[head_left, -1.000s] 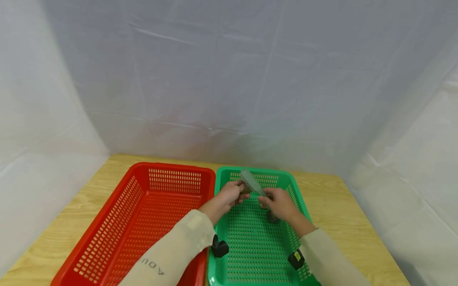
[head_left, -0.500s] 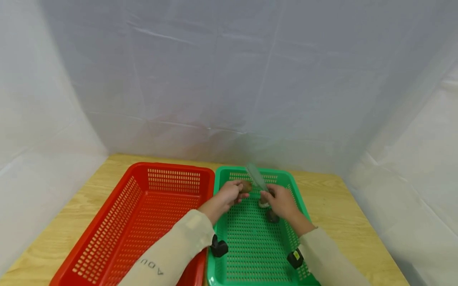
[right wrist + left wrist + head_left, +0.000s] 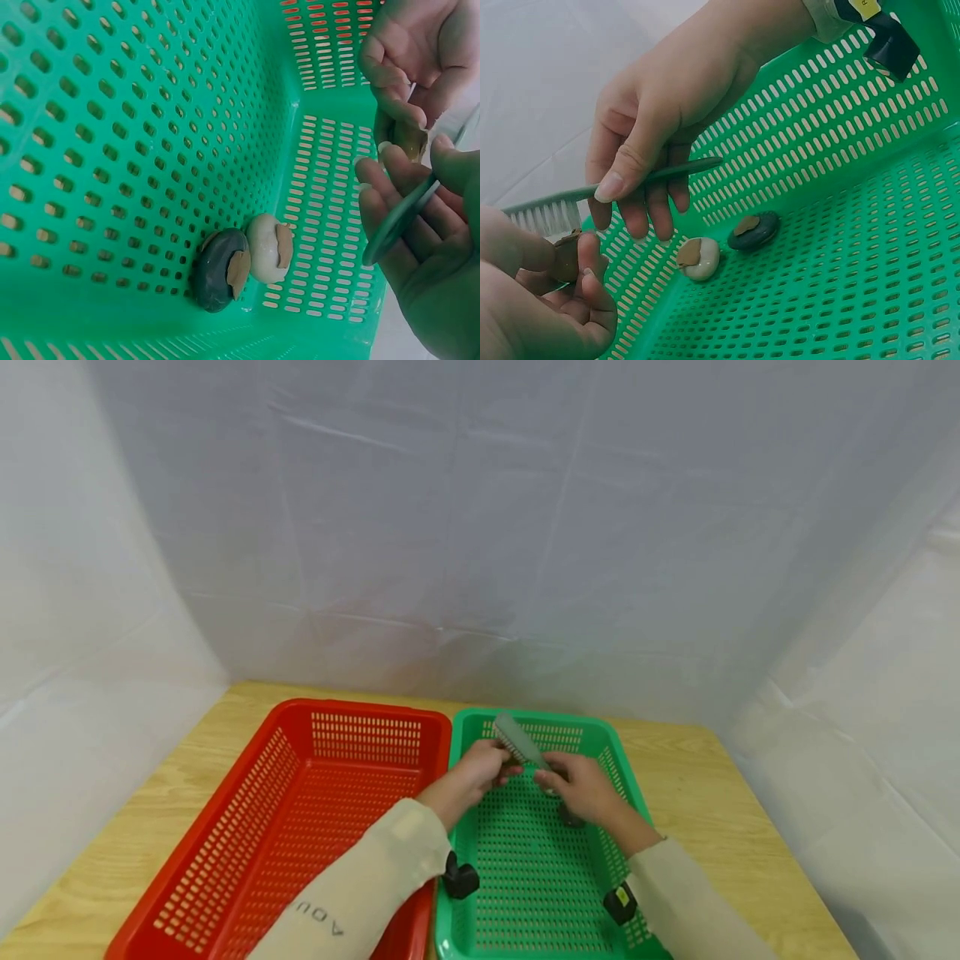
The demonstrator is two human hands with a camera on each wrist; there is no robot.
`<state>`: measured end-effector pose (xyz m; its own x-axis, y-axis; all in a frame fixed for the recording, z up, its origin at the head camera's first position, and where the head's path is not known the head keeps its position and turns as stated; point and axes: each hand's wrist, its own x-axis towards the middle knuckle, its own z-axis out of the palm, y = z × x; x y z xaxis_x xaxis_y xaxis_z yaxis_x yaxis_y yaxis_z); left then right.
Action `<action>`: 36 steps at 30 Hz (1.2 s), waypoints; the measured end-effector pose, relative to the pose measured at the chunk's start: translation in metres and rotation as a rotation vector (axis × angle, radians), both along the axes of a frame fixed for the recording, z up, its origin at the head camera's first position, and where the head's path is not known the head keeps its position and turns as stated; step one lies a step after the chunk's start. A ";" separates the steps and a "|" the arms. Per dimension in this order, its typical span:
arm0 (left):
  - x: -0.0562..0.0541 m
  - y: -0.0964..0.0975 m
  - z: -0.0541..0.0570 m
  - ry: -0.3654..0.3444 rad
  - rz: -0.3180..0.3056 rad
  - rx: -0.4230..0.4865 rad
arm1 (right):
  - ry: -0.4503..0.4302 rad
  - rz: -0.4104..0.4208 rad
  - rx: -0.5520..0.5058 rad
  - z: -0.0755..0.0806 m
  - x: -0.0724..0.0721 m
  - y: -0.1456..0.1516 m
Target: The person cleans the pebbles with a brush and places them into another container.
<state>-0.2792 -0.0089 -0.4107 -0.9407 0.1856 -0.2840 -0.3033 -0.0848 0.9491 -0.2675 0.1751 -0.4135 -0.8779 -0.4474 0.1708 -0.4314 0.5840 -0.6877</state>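
My left hand pinches a brown lump, perhaps a stone, over the back of the green basket. My right hand grips a brush by its grey-green handle, thumb on top. The brush's white bristles face down at the brown lump and appear to touch it. Below my right hand, a white stone and a dark stone lie side by side in the green basket, each with a brown patch. Fingers and brush hide most of the lump.
A red basket stands against the green one's left side. Both sit on a wooden table. White sheeting hangs behind and on both sides. Black cameras are strapped to both wrists.
The brush head lifted up and right off the brown lump half a second ago, exposing it. Now it is back down and left over the lump. My left hand has barely moved.
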 end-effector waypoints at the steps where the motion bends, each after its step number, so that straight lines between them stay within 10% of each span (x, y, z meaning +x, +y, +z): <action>1: 0.000 0.000 0.000 -0.001 0.002 -0.003 | -0.011 0.011 -0.002 0.000 0.000 0.000; 13: 0.000 0.000 0.000 -0.001 0.015 -0.011 | -0.034 0.120 0.015 0.000 -0.001 0.002; 36: 0.000 -0.001 0.000 0.011 -0.014 -0.059 | -0.034 0.037 0.080 0.005 0.000 0.002</action>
